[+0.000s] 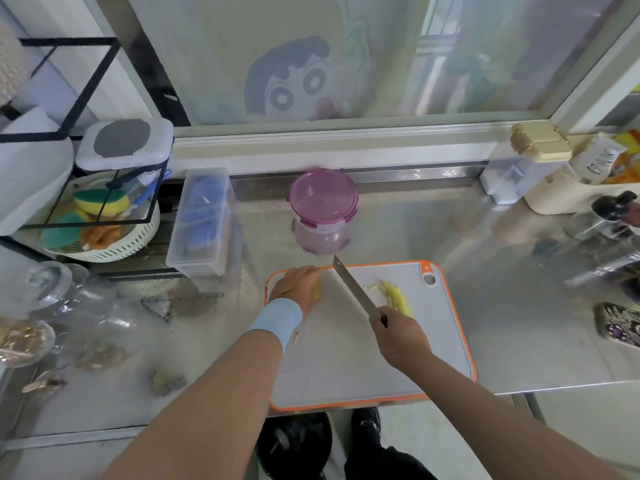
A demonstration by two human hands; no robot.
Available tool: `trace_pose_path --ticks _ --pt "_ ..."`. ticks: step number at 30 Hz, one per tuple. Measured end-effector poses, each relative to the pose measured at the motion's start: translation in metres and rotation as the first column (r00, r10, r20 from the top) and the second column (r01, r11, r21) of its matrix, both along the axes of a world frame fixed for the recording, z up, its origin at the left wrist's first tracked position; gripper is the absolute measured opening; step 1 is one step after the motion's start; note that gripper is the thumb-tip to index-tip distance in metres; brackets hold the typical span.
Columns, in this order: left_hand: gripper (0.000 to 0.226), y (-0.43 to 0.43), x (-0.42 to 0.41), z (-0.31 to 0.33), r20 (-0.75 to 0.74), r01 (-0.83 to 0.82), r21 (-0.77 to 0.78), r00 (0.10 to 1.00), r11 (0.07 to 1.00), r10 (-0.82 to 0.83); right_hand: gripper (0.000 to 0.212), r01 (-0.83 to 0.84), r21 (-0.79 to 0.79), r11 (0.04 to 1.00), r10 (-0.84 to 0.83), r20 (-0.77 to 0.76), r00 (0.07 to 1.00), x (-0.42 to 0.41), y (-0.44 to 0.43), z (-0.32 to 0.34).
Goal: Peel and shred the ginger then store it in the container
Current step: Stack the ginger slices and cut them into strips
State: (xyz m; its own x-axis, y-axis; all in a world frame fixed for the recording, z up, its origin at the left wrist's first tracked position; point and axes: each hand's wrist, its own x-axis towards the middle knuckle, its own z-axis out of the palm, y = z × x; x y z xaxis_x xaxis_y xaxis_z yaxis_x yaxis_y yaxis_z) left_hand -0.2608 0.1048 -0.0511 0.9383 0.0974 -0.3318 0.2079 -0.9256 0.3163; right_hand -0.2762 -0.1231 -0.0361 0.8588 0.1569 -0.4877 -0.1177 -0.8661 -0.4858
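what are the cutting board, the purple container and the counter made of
Cutting board: probably matte grey plastic with an orange rim. Container: translucent purple-tinted plastic, with a see-through wall and clip lid. Counter: apparently stainless steel, given its brushed, reflective sheen.

Steel counter [450,230], L side: white colander basket [117,247] w/ sponges [100,200] under black wire rack [69,41], clear plastic box [202,220] just beside it, glass jars [48,284] nearer. R side: clear canister w/ beige lid [540,142], phone [620,323] at frame edge. Cartoon sticker [291,81] on window behind.
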Motion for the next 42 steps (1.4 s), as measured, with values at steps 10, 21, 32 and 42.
trace_pose_path --ticks 10,21,32,42 --pt "0.053 0.009 0.012 -0.007 -0.028 0.118 0.113 0.993 0.987 -0.115 0.034 -0.148 -0.005 0.989 0.147 0.164 0.976 -0.012 -0.004 -0.04" --pt "0.009 -0.013 -0.005 0.01 -0.057 -0.254 -0.28 0.967 0.926 0.248 0.045 -0.013 -0.093 0.996 0.039 0.277 0.96 0.035 -0.049 -0.027" --pt "0.017 -0.077 -0.005 0.005 -0.191 -0.377 -0.487 0.926 0.788 0.325 0.023 -0.04 -0.158 0.987 0.082 0.271 0.959 0.06 -0.089 -0.048" --pt "0.014 -0.072 -0.029 0.019 -0.452 -0.629 -0.747 0.719 0.216 0.529 0.038 -0.174 0.227 0.958 0.15 0.119 0.982 0.024 -0.019 -0.003"
